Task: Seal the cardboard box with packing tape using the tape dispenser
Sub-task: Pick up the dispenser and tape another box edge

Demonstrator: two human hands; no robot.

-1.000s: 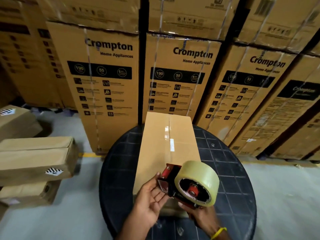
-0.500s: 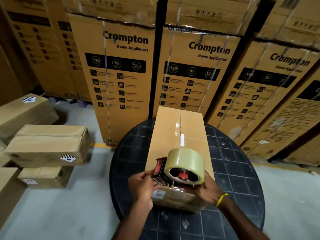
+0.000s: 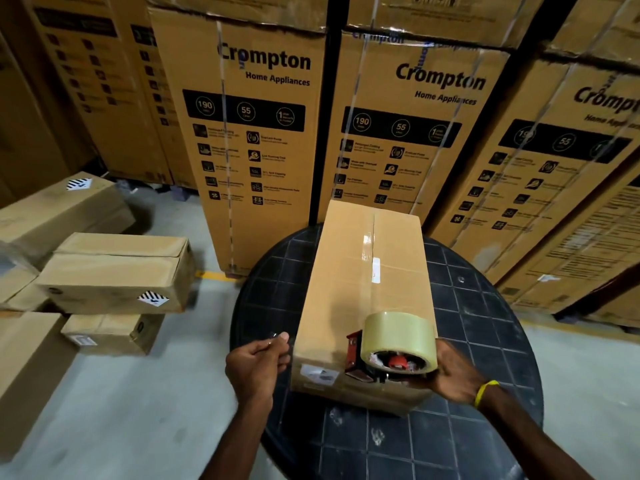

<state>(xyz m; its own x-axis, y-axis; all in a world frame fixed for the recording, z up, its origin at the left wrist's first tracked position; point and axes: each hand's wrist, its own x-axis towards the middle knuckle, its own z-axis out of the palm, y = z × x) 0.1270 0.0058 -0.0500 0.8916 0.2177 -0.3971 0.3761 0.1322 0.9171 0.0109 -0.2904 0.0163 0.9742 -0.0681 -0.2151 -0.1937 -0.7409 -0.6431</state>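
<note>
A long cardboard box [image 3: 367, 289] lies in the middle of the frame on a round black table [image 3: 485, 341], its length running away from the camera toward the tall printed cartons [image 3: 256, 133] that fill the upper half of the picture. A strip of clear tape already shines along the seam on the box's top. At the near end of the box, in the lower right of centre, the right hand [image 3: 450, 372] grips the tape dispenser [image 3: 388, 351] from the right side and underneath, fingers curled around its frame; the forearm comes in from the lower right corner, and a yellow band [image 3: 485, 392] circles the wrist. The dispenser's big roll of clear tape [image 3: 398, 337] faces the camera, with its red hub showing, and the red frame sits at the near top edge of the box, touching or just above it. The left hand [image 3: 258, 362] is at lower centre left, just beside the box's left near corner and off the cardboard; its forearm rises from the bottom edge. Its thumb and forefinger are pinched together, apparently on a small clear scrap that is too blurred to identify, the other fingers loosely curled. Smaller brown boxes [image 3: 114, 271] are stacked on the grey floor [image 3: 138, 410] at the left of the frame.
</note>
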